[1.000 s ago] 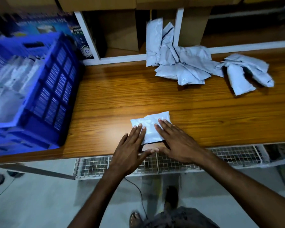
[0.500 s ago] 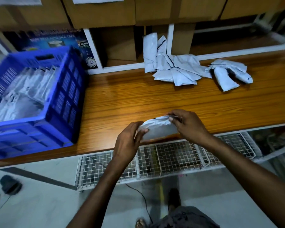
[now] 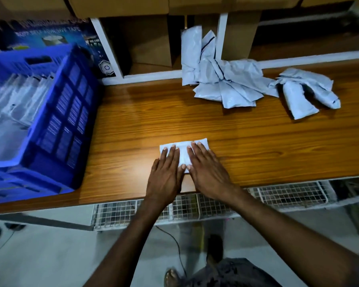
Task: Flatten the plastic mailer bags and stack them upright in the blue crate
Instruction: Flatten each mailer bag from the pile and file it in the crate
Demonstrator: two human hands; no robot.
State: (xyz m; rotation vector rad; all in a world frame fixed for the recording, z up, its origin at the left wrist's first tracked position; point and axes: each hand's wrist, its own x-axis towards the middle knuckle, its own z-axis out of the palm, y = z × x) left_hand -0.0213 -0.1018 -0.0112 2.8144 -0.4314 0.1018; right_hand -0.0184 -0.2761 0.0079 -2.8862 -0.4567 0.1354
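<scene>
A small white plastic mailer bag (image 3: 183,153) lies flat on the wooden table (image 3: 247,146) near its front edge. My left hand (image 3: 166,172) presses its left half with straight fingers. My right hand (image 3: 207,170) presses its right half the same way, and the two thumbs nearly meet. The blue crate (image 3: 62,125) stands at the table's left end, with several white mailers (image 3: 15,100) upright inside. A pile of crumpled mailers (image 3: 222,79) lies at the back of the table, and a smaller bunch (image 3: 305,92) lies to its right.
Brown cardboard boxes (image 3: 149,42) fill the white-framed shelf behind the table. A printed tape carton (image 3: 50,36) stands behind the crate. A wire mesh rack (image 3: 288,195) hangs below the table's front edge. A cable (image 3: 174,245) runs across the floor by my foot.
Half a second ago both hands held the mailer lifted off the table's front edge. It now lies flat on the table again under both open palms.
</scene>
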